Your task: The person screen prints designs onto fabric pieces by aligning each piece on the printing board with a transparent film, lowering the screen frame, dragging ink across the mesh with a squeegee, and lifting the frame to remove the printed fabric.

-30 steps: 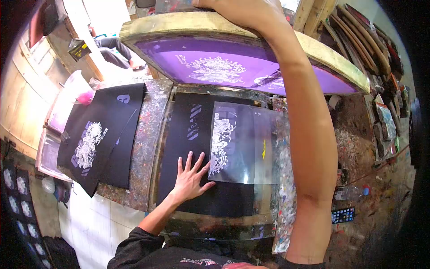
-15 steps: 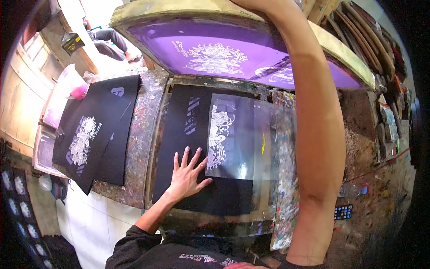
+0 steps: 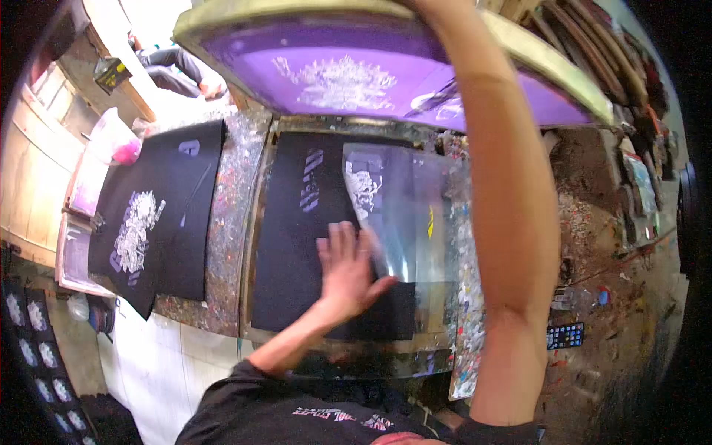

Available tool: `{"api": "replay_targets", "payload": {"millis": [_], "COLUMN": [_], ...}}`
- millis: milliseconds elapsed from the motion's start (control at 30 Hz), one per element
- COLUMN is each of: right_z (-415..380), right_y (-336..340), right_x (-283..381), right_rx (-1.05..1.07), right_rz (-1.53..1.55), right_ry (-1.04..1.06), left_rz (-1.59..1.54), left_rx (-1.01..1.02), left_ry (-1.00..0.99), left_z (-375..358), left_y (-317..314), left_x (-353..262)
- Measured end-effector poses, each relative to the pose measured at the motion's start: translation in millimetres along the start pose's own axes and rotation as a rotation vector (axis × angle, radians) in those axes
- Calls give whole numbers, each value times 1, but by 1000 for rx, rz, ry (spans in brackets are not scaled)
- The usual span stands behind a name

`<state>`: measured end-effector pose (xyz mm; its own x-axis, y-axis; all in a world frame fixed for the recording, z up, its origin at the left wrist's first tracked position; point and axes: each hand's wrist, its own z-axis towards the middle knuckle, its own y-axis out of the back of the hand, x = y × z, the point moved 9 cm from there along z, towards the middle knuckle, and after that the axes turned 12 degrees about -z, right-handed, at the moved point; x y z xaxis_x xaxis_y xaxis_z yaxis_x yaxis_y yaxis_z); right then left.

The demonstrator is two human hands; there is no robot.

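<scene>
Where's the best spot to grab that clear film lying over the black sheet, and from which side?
Probably its lower-left corner, from the left. The clear film already curls up off the black sheet there, beside the left hand, which gives a free edge to pinch. Its right side looks flat against the printing table.

A stack of printed black sheets lies left of the paint-spattered table, its top sheet bearing a white figure design. Just beyond the stack's far corner sits a pink container. Farther off past the stack, a person sits on the floor. Right of the table, a phone rests on the stained surface, and wooden frames lean stacked above it.
</scene>
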<state>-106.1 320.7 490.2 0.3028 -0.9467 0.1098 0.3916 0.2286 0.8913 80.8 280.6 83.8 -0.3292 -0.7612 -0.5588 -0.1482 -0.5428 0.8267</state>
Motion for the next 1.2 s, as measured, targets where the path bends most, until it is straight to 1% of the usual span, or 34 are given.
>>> {"api": "replay_targets", "payload": {"millis": [33, 67, 100, 133, 167, 200, 233, 267, 300, 333, 367, 400, 433, 467, 500, 533, 567, 600, 633, 700, 767, 800, 833, 867, 900, 933, 967, 1000, 1033, 1067, 1100, 1133, 1167, 1200], "right_z": [-6, -10, -4, -6, -9, -22, -38, -61, -83, -110, -143, -170, -201, -227, -263, -280, -290, -295, -294, -300, -309, -318, -323, -309, -296, -290, -254, -220, -186, -155, -137, -140, -144, -145], "right_y": [9, 16, 9, -1, -8, -5, -7, -2, -5, -12, -21, -39, -58, -90, -114, -158, -189, -213, -213, -216, -208, -208, -208, -225, -242, -255, -265, -291, -316, -325, -334, -338, -336, -328], "right_x": [4, 6, 1, -2, -3, 4, 12, 18, 27, 37, 44, 53, 65, 66, 71, 64, 57, 51, 43, 38, 41, 48, 54, 45, 38, 33, 17, -4, -21, -35, -45, -39, -40, -42], "right_rx": [-3, -7, -51, -192, -119, -159, -212, -217, -161, -293, -371, -335, -260, -31, -181, 25, 301, 403, 402, 432, 472, 374, 256, 243, 84, -74, -109, -165, -139, -87, -35, -16, 35, 84], "right_rz": [1, 3, -84, -164, -191, -238, -246, -198, -244, -291, -249, -226, -306, -237, -313, -235, -93, -5, -1, 42, 50, 56, 72, 74, -77, -224, -241, -315, -452, -390, -334, -321, -233, -158], "right_ry": [-2, -5, 5, 7, -37, -19, 50, 27, 26, 52, 48, 77, 147, 149, 182, 193, 102, 160, 157, 179, 193, 241, 268, 316, 394, 441, 413, 370, 312, 254, 207, 230, 149, 74], "left_rz": [-78, -302, -928, -1287, -1483, -1666, -1665, -1599, -1624, -1637, -1657, -1701, -1723, -1677, -1690, -1810, -1743, -1847, -1857, -1801, -1745, -1744, -1706, -1728, -1748, -1741, -1735, -1707, -1677, -1674, -1650, -1629, -1640, -1614], "left_rx": [53, 48, 257, 309, 175, 31, -319, -509, -680, -733, -762, -731, -744, -505, -466, -356, -379, -295, -326, -403, -358, -336, -342, -400, -442, -392, -375, -369, -360, -370, -328, -290, -311, -236], "left_ry": [-16, -118, -270, -226, -195, -190, -199, -228, -175, -243, -206, -101, -5, 76, 178, 252, 331, 382, 456, 508, 506, 486, 588, 587, 586, 570, 571, 589, 617, 650, 670, 688, 718, 743], "left_z": [22, 41, 77, 100, 105, 108, 75, 47, 19, -1, -26, -48, -70, -90, -111, -122, -136, -143, -152, -157, -154, -154, -158, -155, -155, -154, -154, -154, -156, -159, -157, -157, -164, -166], "left_y": [-23, -56, -104, -93, -55, -15, 71, 131, 167, 183, 204, 208, 202, 183, 161, 132, 104, 67, 39, 37, 52, 56, 38, 42, 45, 45, 41, 41, 43, 45, 47, 46, 43, 33], "left_x": [-30, -56, -71, -82, -82, -83, -67, -63, -40, -5, 7, 26, 33, 38, 39, 55, 76, 100, 125, 125, 109, 103, 124, 117, 111, 110, 113, 114, 115, 116, 113, 113, 120, 126]}}
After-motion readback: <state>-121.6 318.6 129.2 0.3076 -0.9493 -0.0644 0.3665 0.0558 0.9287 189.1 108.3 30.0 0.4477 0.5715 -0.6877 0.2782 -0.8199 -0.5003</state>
